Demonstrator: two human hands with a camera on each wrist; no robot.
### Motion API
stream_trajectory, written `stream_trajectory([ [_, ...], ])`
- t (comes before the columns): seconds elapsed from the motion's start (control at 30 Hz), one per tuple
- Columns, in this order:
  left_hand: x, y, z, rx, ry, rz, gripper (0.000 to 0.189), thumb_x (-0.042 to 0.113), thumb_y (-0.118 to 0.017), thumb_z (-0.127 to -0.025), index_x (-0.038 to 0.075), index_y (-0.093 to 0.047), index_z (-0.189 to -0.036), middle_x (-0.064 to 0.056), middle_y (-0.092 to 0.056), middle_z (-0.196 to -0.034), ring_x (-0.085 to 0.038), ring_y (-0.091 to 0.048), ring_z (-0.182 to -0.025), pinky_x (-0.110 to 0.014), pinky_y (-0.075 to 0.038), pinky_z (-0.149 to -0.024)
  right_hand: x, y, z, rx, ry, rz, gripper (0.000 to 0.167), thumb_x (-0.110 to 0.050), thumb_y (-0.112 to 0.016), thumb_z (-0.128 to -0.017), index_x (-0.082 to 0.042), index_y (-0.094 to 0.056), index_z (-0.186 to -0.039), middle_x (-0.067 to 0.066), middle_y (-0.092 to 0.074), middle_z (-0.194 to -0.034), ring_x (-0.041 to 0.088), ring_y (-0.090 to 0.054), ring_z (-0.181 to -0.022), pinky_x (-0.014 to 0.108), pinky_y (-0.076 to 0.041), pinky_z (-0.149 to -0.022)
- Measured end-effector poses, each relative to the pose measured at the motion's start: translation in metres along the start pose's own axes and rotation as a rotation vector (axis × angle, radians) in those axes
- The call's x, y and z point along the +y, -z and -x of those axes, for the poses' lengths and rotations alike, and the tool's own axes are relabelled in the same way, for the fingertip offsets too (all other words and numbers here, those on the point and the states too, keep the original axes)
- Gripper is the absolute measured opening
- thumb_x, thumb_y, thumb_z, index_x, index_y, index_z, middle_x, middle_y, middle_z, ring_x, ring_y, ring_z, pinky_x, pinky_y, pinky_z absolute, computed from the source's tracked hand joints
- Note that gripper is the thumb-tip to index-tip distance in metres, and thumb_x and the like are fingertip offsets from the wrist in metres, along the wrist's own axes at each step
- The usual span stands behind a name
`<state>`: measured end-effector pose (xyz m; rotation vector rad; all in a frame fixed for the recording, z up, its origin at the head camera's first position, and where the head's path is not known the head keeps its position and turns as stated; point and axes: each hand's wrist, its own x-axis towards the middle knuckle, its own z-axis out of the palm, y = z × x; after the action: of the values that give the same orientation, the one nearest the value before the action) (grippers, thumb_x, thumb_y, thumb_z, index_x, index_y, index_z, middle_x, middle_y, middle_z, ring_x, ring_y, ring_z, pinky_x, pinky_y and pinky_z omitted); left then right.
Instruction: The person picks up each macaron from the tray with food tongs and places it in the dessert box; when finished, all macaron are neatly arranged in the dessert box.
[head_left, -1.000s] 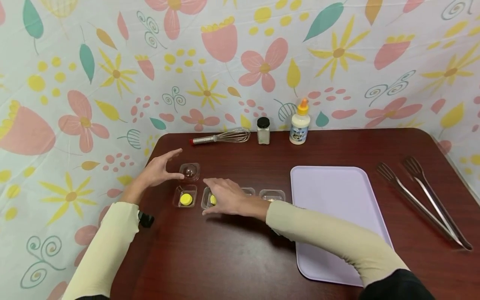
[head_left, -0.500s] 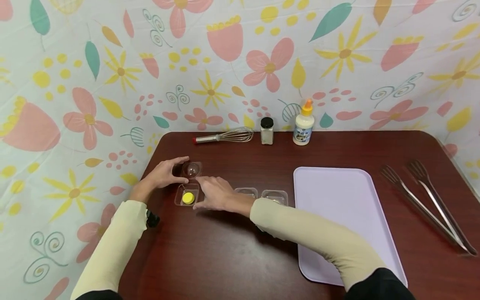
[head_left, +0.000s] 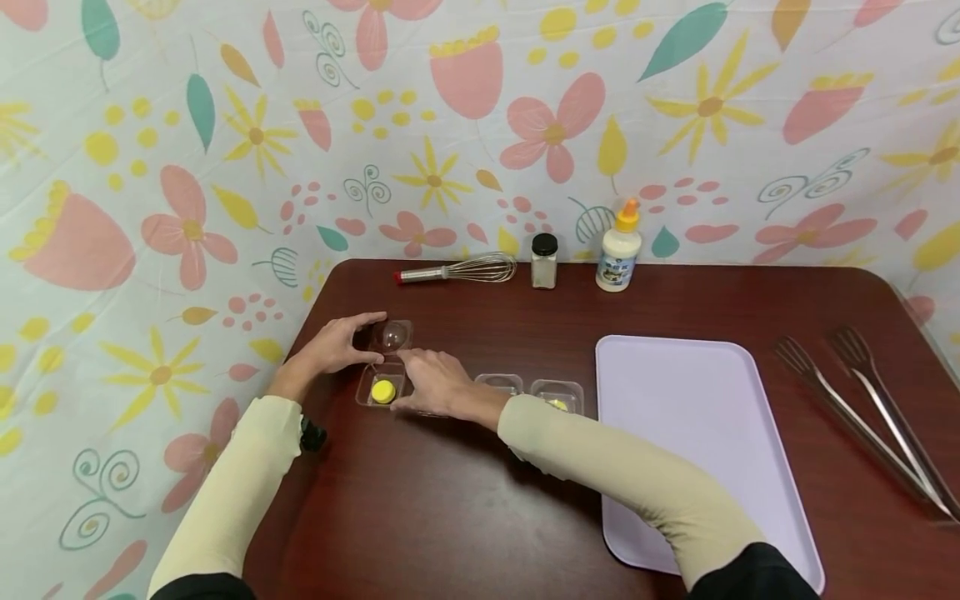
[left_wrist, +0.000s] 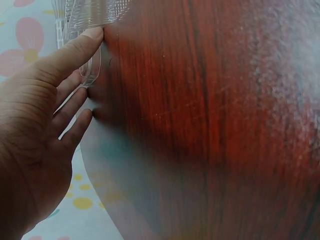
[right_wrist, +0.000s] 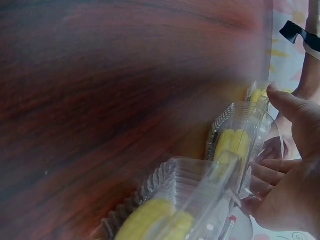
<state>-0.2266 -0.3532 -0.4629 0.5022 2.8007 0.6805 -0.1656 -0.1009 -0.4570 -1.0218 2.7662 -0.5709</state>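
Observation:
In the head view, the leftmost clear plastic box point(head_left: 366, 390) lies with its lid folded back and a yellow round piece point(head_left: 383, 392) inside. My left hand point(head_left: 328, 345) holds that lid point(head_left: 395, 336) between thumb and index finger; the left wrist view has the thumb on the clear plastic point(left_wrist: 95, 15). My right hand point(head_left: 433, 383) grips the same box at its right side, thumb in front and index finger behind, above a second box hidden in the head view. The right wrist view shows several boxes in a row, with yellow pieces point(right_wrist: 150, 220) inside.
More clear boxes point(head_left: 558, 387) sit to the right, partly behind the right forearm. A pale purple tray point(head_left: 675, 375) lies beyond them, then metal tongs point(head_left: 873, 408). Along the back stand a whisk point(head_left: 461, 269), a black-lidded jar point(head_left: 543, 262) and a white squeeze bottle point(head_left: 619, 250).
The right hand has moved left from above the second box to the leftmost box's right side. My left hand has lowered onto the lid. Both hands' thumb-to-finger gaps have narrowed.

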Motion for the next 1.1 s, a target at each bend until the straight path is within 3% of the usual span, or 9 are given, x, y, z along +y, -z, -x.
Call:
stream_trajectory([
  [0.6,0.004,0.000,0.000,0.029,0.022,0.008,0.077,0.026,-0.088,-0.091,0.008,-0.053,-0.156,-0.018,-0.059,-0.151,-0.038,-0.057,-0.135,-0.058,-0.046,-0.112,-0.005,-0.004,0.002,-0.007,-0.035,-0.035,0.088,-0.056,-0.086,-0.086,-0.007,-0.055,-0.152,0.009,-0.067,-0.141,0.027,-0.070,-0.117,0.040,-0.060,-0.090],
  [1.1,0.009,0.014,0.011,0.058,0.013,0.042,0.074,0.025,-0.091,-0.088,0.008,-0.057,-0.152,-0.015,-0.061,-0.149,-0.037,-0.059,-0.134,-0.057,-0.048,-0.110,-0.006,-0.008,0.003,0.013,-0.060,-0.100,0.083,-0.051,-0.088,-0.086,-0.008,-0.058,-0.151,0.008,-0.066,-0.144,0.026,-0.069,-0.121,0.043,-0.061,-0.089],
])
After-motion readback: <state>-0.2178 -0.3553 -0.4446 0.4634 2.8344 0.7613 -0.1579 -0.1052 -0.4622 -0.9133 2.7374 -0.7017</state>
